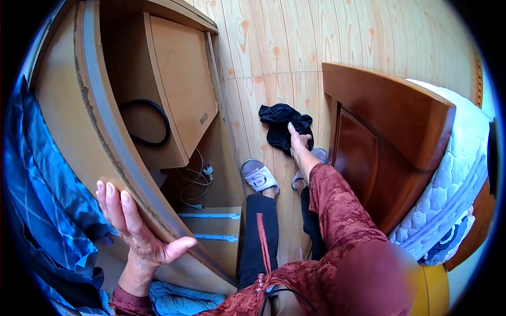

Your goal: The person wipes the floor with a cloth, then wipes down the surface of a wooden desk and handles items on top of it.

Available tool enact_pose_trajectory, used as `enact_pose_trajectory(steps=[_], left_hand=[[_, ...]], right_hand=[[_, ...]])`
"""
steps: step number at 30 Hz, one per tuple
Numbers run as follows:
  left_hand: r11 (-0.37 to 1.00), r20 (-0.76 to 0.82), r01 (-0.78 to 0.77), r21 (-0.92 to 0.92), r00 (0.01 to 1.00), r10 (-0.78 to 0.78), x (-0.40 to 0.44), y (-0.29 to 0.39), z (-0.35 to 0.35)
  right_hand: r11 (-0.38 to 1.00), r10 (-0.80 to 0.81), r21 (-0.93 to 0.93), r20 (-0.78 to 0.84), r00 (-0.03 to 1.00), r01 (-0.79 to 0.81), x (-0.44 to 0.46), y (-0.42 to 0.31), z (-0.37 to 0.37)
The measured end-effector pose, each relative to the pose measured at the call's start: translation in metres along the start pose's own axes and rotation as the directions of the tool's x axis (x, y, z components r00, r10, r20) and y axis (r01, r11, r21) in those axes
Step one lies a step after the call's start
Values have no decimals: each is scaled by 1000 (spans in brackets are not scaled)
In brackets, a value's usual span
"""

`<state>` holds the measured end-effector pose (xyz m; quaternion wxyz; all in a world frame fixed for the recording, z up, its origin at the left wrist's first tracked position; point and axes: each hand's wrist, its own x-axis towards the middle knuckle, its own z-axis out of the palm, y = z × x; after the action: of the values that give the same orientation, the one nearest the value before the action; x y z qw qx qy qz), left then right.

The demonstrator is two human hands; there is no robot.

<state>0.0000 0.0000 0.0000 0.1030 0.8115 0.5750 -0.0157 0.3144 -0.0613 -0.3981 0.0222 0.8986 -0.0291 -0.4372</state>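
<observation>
My right hand (299,141) is closed on a bunched black cloth (279,118), which hangs or lies low over the floor between my slippered feet and the wooden bed end. The thumb points away from me and the fingers are partly hidden in the cloth. On the left, my left hand (139,231) rests with fingers spread on the edge of a tan wooden cabinet (68,110). A black cable loop (167,124) hangs inside the cabinet's open compartment.
A dark brown bed end (390,116) with a white quilted mattress (448,174) stands at right. White cords with a plug (208,170) and drawer rails (211,237) are inside the cabinet. Blue fabric (37,195) hangs at far left. A slipper (258,174) covers my left foot.
</observation>
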Motion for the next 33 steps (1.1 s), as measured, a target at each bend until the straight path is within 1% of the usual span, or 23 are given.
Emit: enact_pose_trajectory(steps=[1, 2, 3, 4, 6, 8, 9, 11, 12, 13, 15, 17, 19, 20, 22, 23, 24, 25, 27, 29, 30, 31, 33], left_hand=[[1000, -9, 2, -5, 1000, -2, -3, 1, -1], [1000, -23, 3, -7, 1000, -3, -5, 2, -1], [1000, 19, 14, 22, 1000, -14, -3, -3, -4], [1000, 8, 15, 16, 1000, -15, -3, -3, 0], [1000, -10, 14, 0, 1000, -14, -3, -4, 7], [1000, -10, 14, -5, 1000, -14, -3, -4, 6], [1000, -9, 8, -1, 1000, -8, -2, -4, 6], [1000, -8, 0, 8, 1000, 0, -1, -4, 5], [1000, -10, -3, 14, 1000, 3, 2, -2, 4], [1000, -8, -2, 16, 1000, 2, 1, -2, 3], [1000, -8, -1, 25, 1000, 2, -1, -3, 4], [1000, 0, 0, 28, 1000, 0, 0, -3, 2], [1000, 15, 10, 24, 1000, -11, 1, -2, 0], [1000, 36, 5, 30, 999, -6, 0, -2, 0], [1000, 80, 22, 20, 997, -24, 1, -1, -5], [999, 102, 31, 15, 994, -32, 0, -1, -6], [999, 134, 44, 8, 990, -45, -2, -2, -7], [998, 135, 59, -3, 989, -58, -4, -2, -7], [998, 184, 54, -31, 982, -47, -5, -3, -10], [998, 193, 56, -20, 980, -51, -6, -4, -11], [998, 178, 60, -19, 982, -56, -6, -3, -10], [998, 165, 67, -21, 984, -63, -7, -1, -8], [997, 140, 77, -21, 987, -73, -6, 0, -5]], right_hand=[[999, 39, -2, -67, 997, -39, -7, -14, -1], [997, -41, -65, -112, 993, 34, 9, -19, 11], [993, -53, -107, -46, 998, 48, 4, -24, 41], [985, -102, -145, -87, 991, 89, 1, -51, 43], [966, -259, -57, -114, 959, 254, 16, -102, 50], [851, -509, 102, -85, 857, 515, 1, -150, 42], [736, -650, 180, -84, 756, 653, 29, -171, 52], [452, -886, 213, -3, 463, 866, 7, -219, 31], [300, -950, 19, -83, 301, 954, -10, -232, 26], [151, -987, -46, -69, 148, 987, -28, -238, 21], [-216, -976, -177, 23, -215, 960, -51, -225, 16], [-349, -919, -228, 271, -285, 909, -85, -180, 6], [-564, -822, -146, 191, -536, 813, -70, -115, 33], [-596, -794, -112, 229, -563, 795, -59, -75, 49], [-588, -701, -19, 512, -497, 809, -50, -4, 60], [-624, -616, 6, 612, -496, 782, -39, 26, 70], [-679, -533, -34, 710, -461, 733, -30, 47, 78], [-701, -391, -17, 846, -364, 713, -25, 55, 81], [-708, -383, 16, 831, -403, 706, -9, 51, 93], [-747, -369, 70, 783, -500, 661, 5, 22, 100], [-742, -382, 74, 770, -511, 666, 2, -5, 101], [-775, -374, 28, 785, -494, 631, -8, -42, 96], [-779, -555, -152, 618, -556, 609, -15, -113, 100]])
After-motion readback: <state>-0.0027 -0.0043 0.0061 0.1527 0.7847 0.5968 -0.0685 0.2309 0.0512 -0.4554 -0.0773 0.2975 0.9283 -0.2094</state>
